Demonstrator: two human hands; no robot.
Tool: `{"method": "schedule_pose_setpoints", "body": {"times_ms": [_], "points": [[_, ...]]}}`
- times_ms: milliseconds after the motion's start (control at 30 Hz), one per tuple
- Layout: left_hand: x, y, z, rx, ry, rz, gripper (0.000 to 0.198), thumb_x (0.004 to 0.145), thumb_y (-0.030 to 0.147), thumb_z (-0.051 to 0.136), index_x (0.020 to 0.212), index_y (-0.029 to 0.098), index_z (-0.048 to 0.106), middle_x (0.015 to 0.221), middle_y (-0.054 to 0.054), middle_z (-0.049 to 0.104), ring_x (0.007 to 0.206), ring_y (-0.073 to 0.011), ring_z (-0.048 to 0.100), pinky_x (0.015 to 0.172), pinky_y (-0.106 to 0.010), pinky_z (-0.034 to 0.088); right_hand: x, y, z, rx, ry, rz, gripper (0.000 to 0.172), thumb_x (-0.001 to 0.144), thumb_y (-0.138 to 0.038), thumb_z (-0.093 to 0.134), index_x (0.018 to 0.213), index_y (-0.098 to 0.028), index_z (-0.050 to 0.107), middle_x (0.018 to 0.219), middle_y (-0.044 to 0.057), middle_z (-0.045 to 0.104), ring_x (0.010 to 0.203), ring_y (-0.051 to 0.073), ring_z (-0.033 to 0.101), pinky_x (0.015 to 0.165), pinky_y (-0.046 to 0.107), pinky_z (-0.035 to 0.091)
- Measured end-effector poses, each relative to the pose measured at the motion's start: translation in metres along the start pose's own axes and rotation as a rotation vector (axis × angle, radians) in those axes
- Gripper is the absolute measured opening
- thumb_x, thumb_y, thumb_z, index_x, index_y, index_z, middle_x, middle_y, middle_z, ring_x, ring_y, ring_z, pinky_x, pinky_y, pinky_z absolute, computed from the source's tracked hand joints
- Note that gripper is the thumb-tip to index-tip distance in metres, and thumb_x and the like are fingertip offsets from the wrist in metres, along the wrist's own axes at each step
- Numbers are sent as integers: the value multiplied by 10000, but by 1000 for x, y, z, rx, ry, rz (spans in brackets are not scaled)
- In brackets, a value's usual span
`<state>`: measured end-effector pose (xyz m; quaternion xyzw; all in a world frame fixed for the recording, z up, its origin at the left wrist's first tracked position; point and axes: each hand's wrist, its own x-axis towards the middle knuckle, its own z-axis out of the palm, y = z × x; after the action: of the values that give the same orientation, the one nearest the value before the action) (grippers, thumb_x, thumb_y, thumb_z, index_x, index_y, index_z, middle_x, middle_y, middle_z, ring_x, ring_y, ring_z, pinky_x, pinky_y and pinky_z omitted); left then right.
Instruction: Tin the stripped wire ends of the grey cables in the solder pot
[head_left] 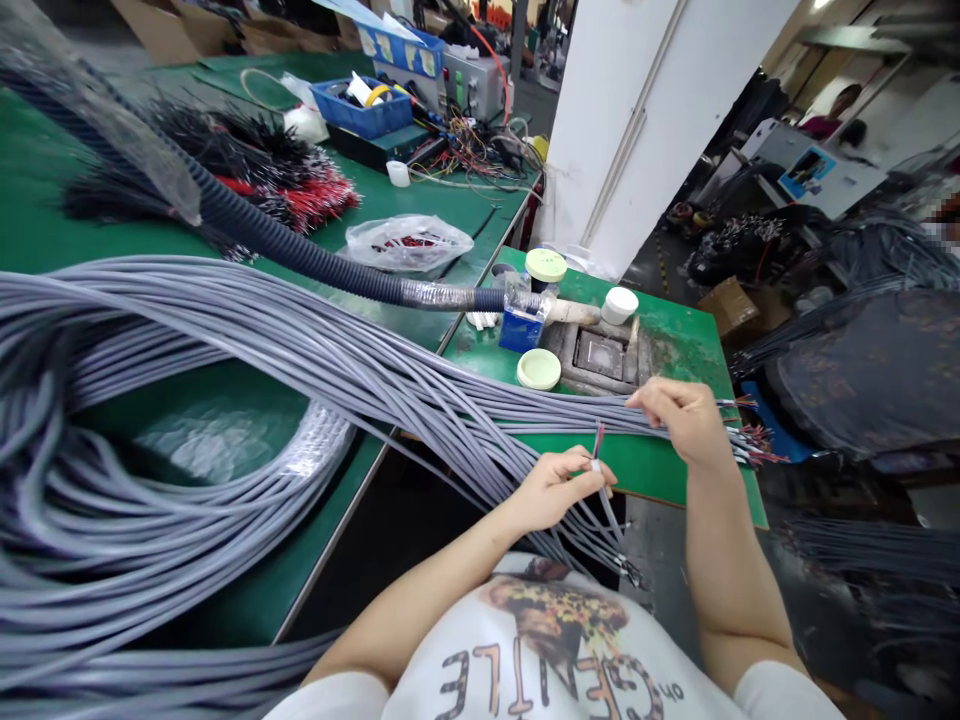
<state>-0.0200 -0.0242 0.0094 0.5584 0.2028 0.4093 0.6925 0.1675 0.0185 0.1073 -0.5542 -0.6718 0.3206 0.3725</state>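
Observation:
A thick bundle of grey cables runs from the left across the green bench to the small green table. My left hand is closed in a pinch on one grey cable end, whose stripped red and dark wires stick upward. My right hand lies on the bundle near its stripped ends, fingers curled and pinching among the cables there; which one it grips I cannot make out.
A solder pot sits on the small table with round lidded jars and a blue box. A corrugated black hose reaches toward it. Black and red wire piles, a plastic bag and a blue bin lie further back.

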Motion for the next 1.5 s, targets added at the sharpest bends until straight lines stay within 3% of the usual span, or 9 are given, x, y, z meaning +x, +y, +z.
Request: {"method": "schedule_pose_setpoints", "body": {"times_ms": [67,133,267,433,600,1067,1267,1400,1500], "points": [[0,0,-4,-88,7,-50,350,853,461,582,851,139,720,773,-63,667,718,-143,556,731,-268,444,-6,-4,4,22,-301,17,199,800,-329,635,763,-166,743,664,19,652,587,118,554,549,237,411],[1,1,-5,-145,-30,-80,368,841,476,594,860,129,713,756,-55,647,693,-133,547,713,-259,438,-11,-10,18,42,-372,17,189,790,-319,648,742,-162,742,691,28,664,617,126,583,560,233,424],[3,0,-3,-204,-62,-97,383,823,487,615,811,115,706,718,-51,619,679,-128,534,697,-254,430,-12,-17,44,41,-200,20,277,805,-304,627,582,-154,692,544,-3,557,504,92,503,478,220,366],[-1,-7,-11,-234,85,-75,359,816,475,632,875,132,722,717,-49,624,692,-132,534,716,-262,421,-3,-8,34,198,124,80,253,812,-327,625,639,-165,713,478,-35,476,459,76,408,448,219,319],[-1,-13,-14,-304,105,-122,369,785,487,665,879,136,728,696,-40,630,653,-120,535,697,-263,413,-6,-8,38,76,-129,83,180,767,-309,676,673,-162,720,613,8,630,563,110,532,534,234,411],[7,-2,-29,-637,466,-122,260,705,352,769,844,142,706,641,-6,657,605,-88,577,655,-220,446,-24,6,59,-203,163,-305,142,857,-211,601,883,-236,738,807,32,724,729,171,645,715,326,497],[10,2,-32,-664,466,-126,266,709,353,762,847,138,687,665,7,640,592,-72,560,632,-206,449,-29,11,60,-423,-65,-713,406,844,-120,577,1205,-297,631,1180,63,667,1086,222,587,920,413,485],[10,6,-33,-533,448,-86,260,765,372,708,887,143,683,708,-6,656,634,-95,585,665,-231,468,-20,13,64,-438,-78,-845,404,826,-155,639,1207,-288,628,1223,53,661,1176,238,546,989,435,451],[8,4,-42,-155,552,25,294,805,363,668,1019,162,678,792,-37,697,760,-147,632,792,-295,479,-4,14,56,-320,51,-729,349,842,-185,626,1180,-270,645,1142,47,700,1122,232,586,968,416,474]]}}
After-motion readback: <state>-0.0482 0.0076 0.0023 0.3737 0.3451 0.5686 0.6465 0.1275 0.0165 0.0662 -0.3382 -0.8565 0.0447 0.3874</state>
